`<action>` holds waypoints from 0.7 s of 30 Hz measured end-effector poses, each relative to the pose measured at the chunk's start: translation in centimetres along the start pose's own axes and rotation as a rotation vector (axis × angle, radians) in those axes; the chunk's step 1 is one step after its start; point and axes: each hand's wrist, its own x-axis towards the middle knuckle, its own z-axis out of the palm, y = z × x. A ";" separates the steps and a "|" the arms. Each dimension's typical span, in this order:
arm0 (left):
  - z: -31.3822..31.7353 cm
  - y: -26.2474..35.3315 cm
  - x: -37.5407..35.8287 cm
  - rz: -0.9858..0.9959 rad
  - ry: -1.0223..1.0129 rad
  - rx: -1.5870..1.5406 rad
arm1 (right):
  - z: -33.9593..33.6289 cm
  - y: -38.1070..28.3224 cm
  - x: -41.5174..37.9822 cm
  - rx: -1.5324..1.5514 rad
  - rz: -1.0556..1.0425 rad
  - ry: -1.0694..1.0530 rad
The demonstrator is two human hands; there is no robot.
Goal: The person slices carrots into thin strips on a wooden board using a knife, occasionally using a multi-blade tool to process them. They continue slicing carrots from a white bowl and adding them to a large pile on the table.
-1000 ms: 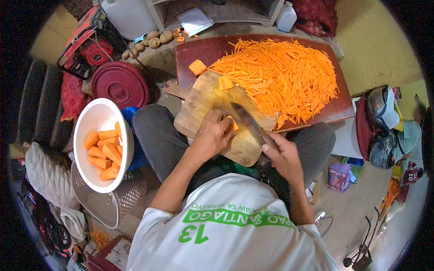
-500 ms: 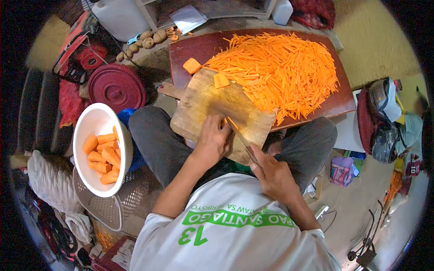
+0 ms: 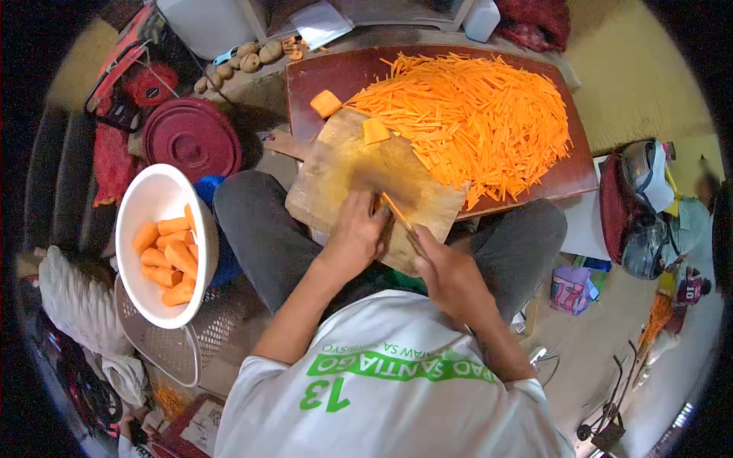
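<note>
A wooden cutting board (image 3: pixel 321 179) rests between the knees, tilted across the table's near edge. My left hand (image 3: pixel 356 235) presses down on it with curled fingers, closed on a carrot piece mostly hidden beneath them. Closed round a knife's handle, my right hand (image 3: pixel 450 278) keeps the knife (image 3: pixel 401 216) blade against those fingertips, an orange strip showing along it. One carrot chunk (image 3: pixel 375 130) lies at the board's far edge; another carrot chunk (image 3: pixel 326 104) sits beyond it on the table. Cut carrot strips (image 3: pixel 473 122) form a large heap touching the board's far right side.
The dark red table (image 3: pixel 305 80) bears the heap. At left, a white basin (image 3: pixel 134 229) holds several peeled carrots (image 3: pixel 169 252), near a maroon lid (image 3: pixel 191 137). Potatoes (image 3: pixel 248 61) lie behind. Bags and a helmet (image 3: pixel 641 164) are at right.
The knife blade has shifted slightly, with my right hand turning a little. My left hand stays at about the same spot on the board. The view has moved slightly.
</note>
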 end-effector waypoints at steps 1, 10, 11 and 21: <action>-0.1 0.1 0.1 0.002 -0.009 -0.010 | 0.4 0.1 0.6 -0.003 0.039 -0.022; -0.5 0.6 -0.3 0.024 0.026 0.086 | -0.3 -0.2 -1.0 0.043 -0.038 0.041; -0.4 0.4 -0.3 0.038 0.035 0.078 | 0.1 0.0 -0.6 0.032 0.008 0.006; -1.1 0.0 -0.6 0.055 -0.028 0.010 | -0.8 -0.5 -0.5 -0.026 -0.016 -0.054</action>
